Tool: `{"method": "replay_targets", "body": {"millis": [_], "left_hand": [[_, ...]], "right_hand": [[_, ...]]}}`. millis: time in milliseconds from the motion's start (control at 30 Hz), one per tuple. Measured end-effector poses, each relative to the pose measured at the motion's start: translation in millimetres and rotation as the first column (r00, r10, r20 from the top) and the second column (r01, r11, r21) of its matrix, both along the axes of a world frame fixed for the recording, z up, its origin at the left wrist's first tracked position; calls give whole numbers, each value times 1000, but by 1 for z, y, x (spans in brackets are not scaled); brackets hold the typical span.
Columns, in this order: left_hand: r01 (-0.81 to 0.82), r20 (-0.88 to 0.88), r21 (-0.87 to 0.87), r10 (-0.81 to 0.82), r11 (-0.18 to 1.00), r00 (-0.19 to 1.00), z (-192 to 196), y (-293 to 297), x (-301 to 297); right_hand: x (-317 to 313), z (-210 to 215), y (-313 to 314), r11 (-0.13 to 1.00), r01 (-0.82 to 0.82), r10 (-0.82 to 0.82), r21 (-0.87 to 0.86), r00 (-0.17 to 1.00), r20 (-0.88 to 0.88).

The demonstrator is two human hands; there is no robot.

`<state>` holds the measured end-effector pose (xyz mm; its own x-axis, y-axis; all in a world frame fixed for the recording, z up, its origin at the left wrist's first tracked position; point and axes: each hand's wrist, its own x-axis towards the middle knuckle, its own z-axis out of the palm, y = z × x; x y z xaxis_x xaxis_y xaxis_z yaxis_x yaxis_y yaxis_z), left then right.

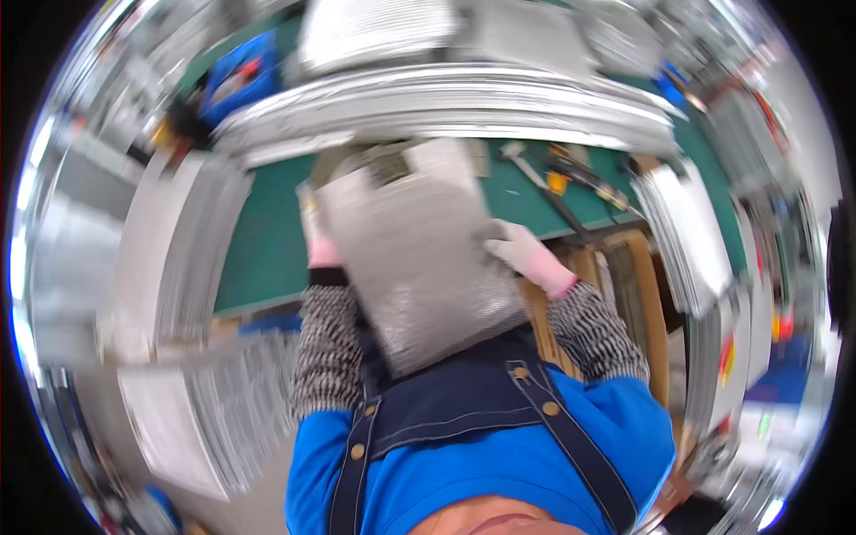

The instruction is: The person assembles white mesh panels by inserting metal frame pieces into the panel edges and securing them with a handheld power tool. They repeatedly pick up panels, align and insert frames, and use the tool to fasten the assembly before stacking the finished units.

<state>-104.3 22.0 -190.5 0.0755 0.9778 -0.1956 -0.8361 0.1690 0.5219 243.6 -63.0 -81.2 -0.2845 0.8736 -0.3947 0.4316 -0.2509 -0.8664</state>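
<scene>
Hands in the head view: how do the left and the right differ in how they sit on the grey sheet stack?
The left hand sits at the left edge of the grey sheet stack, mostly hidden behind it; the right hand lies fully in view at the stack's right edge. The left sits slightly higher in the picture than the right. Both wear pale gloves with pink cuffs and speckled sleeve covers, and both touch the stack.

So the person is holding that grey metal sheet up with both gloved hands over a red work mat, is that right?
Not quite: the mat is green, not red, as the head view shows. The rest holds: the left hand and right hand, both in pale gloves, grip the opposite edges of the grey sheet in front of the chest.
</scene>
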Motion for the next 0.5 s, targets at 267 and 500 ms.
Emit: {"method": "replay_targets", "body": {"millis": [267, 500], "left_hand": [[-317, -291, 79, 326, 945, 899, 6, 12, -3], [-151, -394, 31, 151, 988, 906, 38, 2, 17]], "right_hand": [[181, 40, -7, 666, -41, -623, 745, 520, 585], [381, 41, -59, 767, 247, -626, 593, 85, 775]]}}
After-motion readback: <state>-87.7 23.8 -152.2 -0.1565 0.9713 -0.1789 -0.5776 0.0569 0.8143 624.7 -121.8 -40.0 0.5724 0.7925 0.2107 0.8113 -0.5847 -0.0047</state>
